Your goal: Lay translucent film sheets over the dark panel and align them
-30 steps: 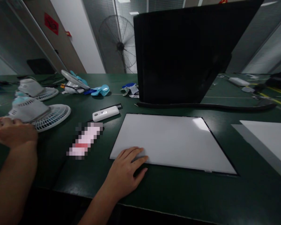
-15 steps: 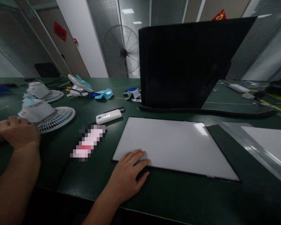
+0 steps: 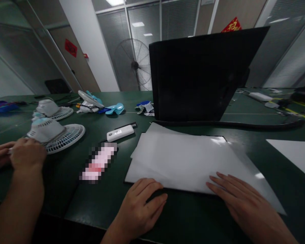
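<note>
In front of me a flat white panel with a thin black edge (image 3: pixel 132 171) lies on the green table. A thin, see-through whitish sheet (image 3: pixel 183 156) covers most of it, turned askew, with corners sticking out past the panel at the upper left and lower right. My left hand (image 3: pixel 143 206) is at the front edge, fingers bent and thumb apart, fingertips near or touching the sheet's edge. My right hand (image 3: pixel 246 206) lies with outstretched fingers on the sheet's right part, nothing gripped.
A large black panel (image 3: pixel 200 78) stands upright behind, with a black tube (image 3: pixel 231 124) before it. To the left are a white handheld device (image 3: pixel 120 133), a blurred-out pink item (image 3: pixel 99 162) and fan parts (image 3: pixel 66 137). Another person's hands (image 3: pixel 27 154) work there. A white sheet (image 3: pixel 295 154) lies right.
The clear sheet has moved from the table's right side onto the white panel. My right hand has come into view on it. My left hand's fingers have drawn back to the front edge.
</note>
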Motion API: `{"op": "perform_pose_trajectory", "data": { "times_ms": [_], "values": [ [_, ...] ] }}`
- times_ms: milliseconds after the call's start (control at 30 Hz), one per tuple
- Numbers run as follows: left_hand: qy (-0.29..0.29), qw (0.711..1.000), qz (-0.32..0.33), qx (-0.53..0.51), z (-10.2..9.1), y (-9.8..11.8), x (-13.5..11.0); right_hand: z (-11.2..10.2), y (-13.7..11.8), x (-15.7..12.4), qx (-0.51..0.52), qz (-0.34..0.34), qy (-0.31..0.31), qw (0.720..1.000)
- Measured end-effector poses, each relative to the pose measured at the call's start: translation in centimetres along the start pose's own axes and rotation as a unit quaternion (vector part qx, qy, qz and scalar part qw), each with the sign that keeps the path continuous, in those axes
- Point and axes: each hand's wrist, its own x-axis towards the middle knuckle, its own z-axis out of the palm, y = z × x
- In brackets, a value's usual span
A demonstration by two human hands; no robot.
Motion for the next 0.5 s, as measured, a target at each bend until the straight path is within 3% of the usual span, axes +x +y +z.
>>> {"op": "perform_pose_trajectory", "data": {
  "times_ms": [100,267,367,433,500],
  "values": [
    [-0.003,0.999,-0.015,0.03,0.0,-0.1,0.0,0.2,0.0,0.4,0.002,-0.029,-0.011,1.0],
    [-0.112,0.988,-0.094,0.047,1.1,-1.0,-0.1,0.5,0.2,-0.2,0.0,-0.038,-0.043,0.998],
    [-0.136,0.982,-0.123,0.054,1.4,-1.2,-0.4,0.6,0.2,-0.9,0.019,-0.037,-0.071,0.997],
    [-0.137,0.98,-0.13,0.06,1.4,-1.1,-0.5,0.7,0.8,-2.5,0.046,-0.015,-0.094,0.994],
    [-0.138,0.98,-0.132,0.061,1.3,-1.1,-0.5,0.7,2.4,-5.3,0.082,0.058,-0.109,0.989]
  ]
}}
